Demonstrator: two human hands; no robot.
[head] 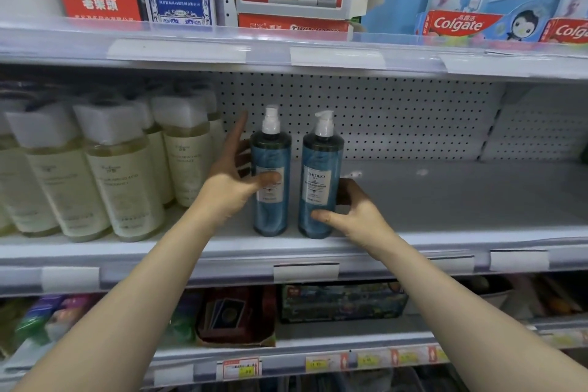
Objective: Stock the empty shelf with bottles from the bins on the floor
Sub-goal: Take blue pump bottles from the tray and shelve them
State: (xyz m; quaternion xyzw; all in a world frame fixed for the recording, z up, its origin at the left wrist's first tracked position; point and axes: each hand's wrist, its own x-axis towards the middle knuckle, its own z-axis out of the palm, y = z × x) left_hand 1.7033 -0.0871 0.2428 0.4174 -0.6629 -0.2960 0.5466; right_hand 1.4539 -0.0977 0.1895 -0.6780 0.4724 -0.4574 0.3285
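The left hand (229, 181) grasps the tall blue plastic spray bottle (270, 149); the right hand (353, 210) grips the matching blue pump bottle (321, 156) low. Both bottles look rigid, smooth and probably heavy, so mid-body holds suit them.

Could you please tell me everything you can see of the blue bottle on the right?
The right bottle is tall, round, translucent blue, plastic by its look, with a white pump head and a white label reading ZHIDUO. It stands upright near the front of the shelf, beside the left bottle without touching. The right hand holds its lower part, thumb in front, fingers behind.
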